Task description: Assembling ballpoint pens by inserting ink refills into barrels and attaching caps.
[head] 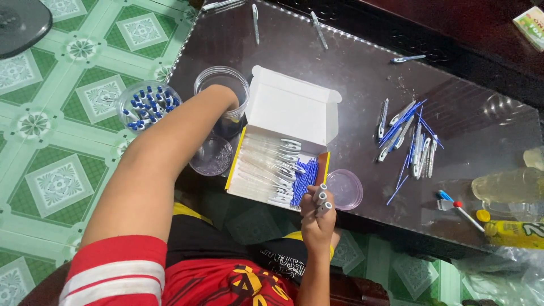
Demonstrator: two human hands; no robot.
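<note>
My left hand (229, 100) reaches down into a clear plastic jar (221, 84) on the dark glass table (362, 79); its fingers are hidden inside. My right hand (317, 221) is at the table's near edge, closed around a few grey pen barrels (321, 199) that stick up from the fist. Between the hands lies an open white box (283, 148) with clear pen barrels and blue refills in it.
A second clear jar (148, 105) full of blue-capped parts stands on the green tiled floor at left. Two round clear lids (346, 188) flank the box. Loose pens and blue refills (408, 139) lie at right, with bottles (513, 232) beyond.
</note>
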